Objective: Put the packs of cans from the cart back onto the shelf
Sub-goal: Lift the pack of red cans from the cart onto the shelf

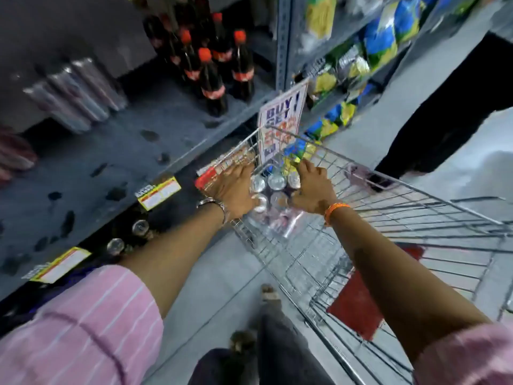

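A shrink-wrapped pack of silver-topped cans (273,194) sits at the far end of the wire cart (410,218). My left hand (234,187) presses against the pack's left side and my right hand (315,190) grips its right side. Both arms reach over the cart's near rim. The grey shelf (111,162) runs along the left, with another wrapped pack of cans (77,93) lying on it toward the back left.
Dark cola bottles with red caps (213,68) stand on the shelf's far part. A "BUY GET" sign (283,118) hangs at the shelf corner by the cart's front. Snack bags (361,51) fill the rack beyond. A person in black (444,115) stands at right.
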`<action>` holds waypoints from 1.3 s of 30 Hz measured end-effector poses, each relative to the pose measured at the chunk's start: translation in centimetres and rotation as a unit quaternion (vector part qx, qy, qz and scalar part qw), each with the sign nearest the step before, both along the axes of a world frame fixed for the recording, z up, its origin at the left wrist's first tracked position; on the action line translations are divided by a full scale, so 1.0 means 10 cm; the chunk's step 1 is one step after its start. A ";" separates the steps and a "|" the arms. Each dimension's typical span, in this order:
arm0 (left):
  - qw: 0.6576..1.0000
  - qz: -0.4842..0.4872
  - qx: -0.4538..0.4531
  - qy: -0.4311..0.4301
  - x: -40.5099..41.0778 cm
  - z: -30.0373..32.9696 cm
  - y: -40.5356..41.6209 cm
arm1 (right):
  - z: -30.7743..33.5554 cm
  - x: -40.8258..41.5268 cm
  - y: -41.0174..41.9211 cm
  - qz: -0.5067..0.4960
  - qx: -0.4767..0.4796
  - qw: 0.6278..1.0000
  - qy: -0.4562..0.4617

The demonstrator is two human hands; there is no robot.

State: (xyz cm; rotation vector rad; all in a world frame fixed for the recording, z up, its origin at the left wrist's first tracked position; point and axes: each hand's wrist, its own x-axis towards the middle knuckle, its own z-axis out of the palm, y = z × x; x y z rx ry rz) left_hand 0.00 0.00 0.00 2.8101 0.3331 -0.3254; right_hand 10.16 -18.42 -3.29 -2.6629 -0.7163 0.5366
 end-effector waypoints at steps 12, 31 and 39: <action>0.998 -0.006 0.052 0.046 0.38 -0.99 -0.10 | -0.80 0.20 0.04 0.117 -0.071 0.991 -0.008; 0.995 0.070 -0.071 0.009 0.27 0.24 0.15 | 0.54 0.28 0.45 0.140 -0.074 0.987 0.004; 0.984 0.147 -0.068 -0.073 -0.41 1.20 0.68 | 1.60 -0.03 1.13 0.269 -0.086 0.957 -0.063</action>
